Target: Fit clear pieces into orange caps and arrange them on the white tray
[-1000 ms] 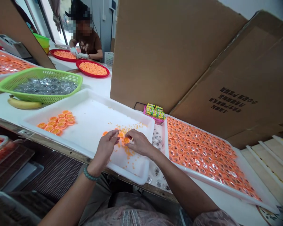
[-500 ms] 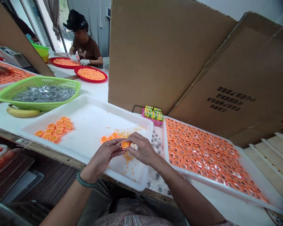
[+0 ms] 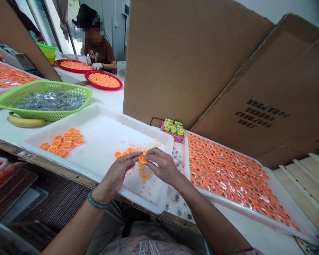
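Note:
Between thumb and fingers, my right hand (image 3: 161,164) pinches a small round orange disc (image 3: 142,158) with a pale rim, above the right part of a white tray (image 3: 95,170). My left hand (image 3: 119,171) is open, its fingers stretched out and the thumb apart; its fingertips reach the disc's left edge, and I cannot tell whether they touch. Just behind lie a few similar orange discs (image 3: 123,153). Small orange bits (image 3: 145,175) are scattered over the tray floor. A larger cluster of orange discs (image 3: 62,142) rests in the tray's left part.
At right stands a tray of clear-covered orange discs (image 3: 228,173). A pink basket of yellow-green packets (image 3: 174,128) sits behind. Left are a green basket (image 3: 82,91) of clear plastic pieces and a banana (image 3: 26,121). Cardboard (image 3: 186,63) rises behind; a gloved co-worker (image 3: 99,53) works beyond red trays.
The fingers of my left hand have straightened and opened away from the orange disc, which stays in my right hand. The camera view has shifted slightly.

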`<state>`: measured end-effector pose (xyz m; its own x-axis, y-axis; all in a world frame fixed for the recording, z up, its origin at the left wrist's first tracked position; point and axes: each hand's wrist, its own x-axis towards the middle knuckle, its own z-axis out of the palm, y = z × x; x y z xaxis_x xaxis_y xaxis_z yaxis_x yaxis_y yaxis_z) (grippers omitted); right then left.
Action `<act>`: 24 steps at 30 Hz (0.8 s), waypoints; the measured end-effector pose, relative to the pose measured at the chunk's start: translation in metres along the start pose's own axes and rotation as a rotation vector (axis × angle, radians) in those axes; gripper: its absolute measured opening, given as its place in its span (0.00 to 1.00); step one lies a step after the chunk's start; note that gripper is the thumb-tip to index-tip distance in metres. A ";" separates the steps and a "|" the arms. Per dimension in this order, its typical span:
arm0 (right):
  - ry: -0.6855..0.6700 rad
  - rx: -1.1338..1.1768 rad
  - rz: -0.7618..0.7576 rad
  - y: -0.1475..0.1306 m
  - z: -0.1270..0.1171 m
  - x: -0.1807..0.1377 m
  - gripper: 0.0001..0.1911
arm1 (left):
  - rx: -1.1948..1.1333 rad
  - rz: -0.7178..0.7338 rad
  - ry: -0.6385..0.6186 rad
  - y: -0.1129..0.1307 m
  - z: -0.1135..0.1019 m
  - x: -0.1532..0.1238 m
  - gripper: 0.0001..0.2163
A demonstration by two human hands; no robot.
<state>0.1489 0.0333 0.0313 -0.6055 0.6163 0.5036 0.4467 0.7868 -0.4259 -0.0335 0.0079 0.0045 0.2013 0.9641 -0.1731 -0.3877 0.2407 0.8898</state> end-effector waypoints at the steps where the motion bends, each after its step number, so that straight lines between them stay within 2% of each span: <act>1: 0.023 0.032 0.024 0.002 0.002 -0.001 0.06 | 0.001 -0.010 -0.015 0.000 0.000 0.000 0.12; 5: 0.035 0.105 0.105 0.005 0.009 -0.004 0.06 | -0.069 -0.063 -0.093 -0.001 -0.001 0.001 0.12; 12: 0.037 0.217 0.268 -0.010 0.005 0.001 0.13 | -0.172 -0.145 -0.029 0.000 -0.003 0.005 0.08; 14: 0.071 0.189 0.339 -0.008 0.004 0.001 0.11 | -0.205 -0.167 -0.001 0.002 -0.003 0.006 0.06; 16: 0.064 0.059 0.420 -0.002 0.007 0.000 0.10 | -0.231 -0.174 0.033 0.002 -0.002 0.007 0.05; 18: -0.086 -0.139 0.461 0.007 0.016 -0.003 0.10 | -0.239 -0.164 0.069 0.003 -0.002 0.007 0.04; 21: -0.400 -0.293 0.415 0.018 0.039 -0.009 0.04 | -0.233 -0.133 0.102 0.002 -0.001 0.007 0.04; 22: -0.456 -0.293 0.393 0.020 0.048 -0.010 0.03 | -0.228 -0.126 0.108 0.002 -0.001 0.007 0.04; 24: -0.485 -0.277 0.363 0.024 0.062 -0.013 0.07 | -0.209 -0.120 0.119 0.001 0.000 0.007 0.04</act>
<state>0.1265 0.0424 -0.0325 -0.5832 0.8103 -0.0582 0.7918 0.5510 -0.2635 -0.0324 0.0152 0.0037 0.1543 0.9306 -0.3319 -0.5475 0.3602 0.7553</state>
